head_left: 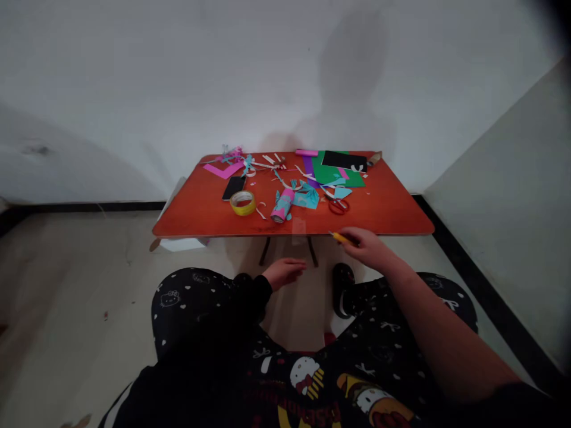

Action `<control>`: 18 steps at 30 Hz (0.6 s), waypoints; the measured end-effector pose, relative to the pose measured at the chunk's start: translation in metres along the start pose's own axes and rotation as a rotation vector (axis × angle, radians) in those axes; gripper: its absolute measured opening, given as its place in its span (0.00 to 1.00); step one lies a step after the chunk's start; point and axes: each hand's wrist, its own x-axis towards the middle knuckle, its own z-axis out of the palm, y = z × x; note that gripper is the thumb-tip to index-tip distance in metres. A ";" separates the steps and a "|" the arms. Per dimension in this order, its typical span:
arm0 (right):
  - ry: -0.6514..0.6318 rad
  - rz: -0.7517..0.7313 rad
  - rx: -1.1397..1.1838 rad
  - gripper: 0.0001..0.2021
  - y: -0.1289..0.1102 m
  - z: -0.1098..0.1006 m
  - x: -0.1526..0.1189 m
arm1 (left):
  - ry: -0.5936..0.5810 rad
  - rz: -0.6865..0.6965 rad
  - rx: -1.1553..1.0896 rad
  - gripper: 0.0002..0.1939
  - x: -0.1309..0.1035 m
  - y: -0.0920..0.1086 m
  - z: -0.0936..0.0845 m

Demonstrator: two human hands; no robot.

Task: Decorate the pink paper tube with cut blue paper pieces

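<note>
My right hand (366, 246) is closed around a yellow craft knife (341, 238), its tip pointing left just in front of the table's edge. Lower and to the left, my left hand (286, 273) holds nothing, with its fingers stretched out above my lap. Between the hands, a strip of clear tape (298, 229) hangs over the front edge of the red-orange table (200, 220). A pink tube with light-blue pieces on it (282, 205) lies on its side near that edge. Beside it lies a light-blue paper piece (307, 198).
A yellow tape roll (243, 203) and a dark phone (234, 188) lie on the left. Red-handled scissors (339, 205) are on the right, before green paper (328, 172) and a black sheet (344, 161). Paper scraps (232, 156) litter the back. A wall stands behind.
</note>
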 end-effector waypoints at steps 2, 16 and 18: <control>-0.137 -0.012 -0.073 0.13 -0.012 0.007 -0.001 | -0.003 -0.016 0.029 0.25 -0.002 -0.002 0.002; -0.371 0.046 -0.246 0.11 -0.006 0.025 0.009 | -0.131 0.087 0.178 0.37 0.034 0.023 -0.038; -0.378 0.050 -0.240 0.12 -0.003 0.026 0.009 | -0.202 0.077 0.193 0.35 0.041 0.030 -0.040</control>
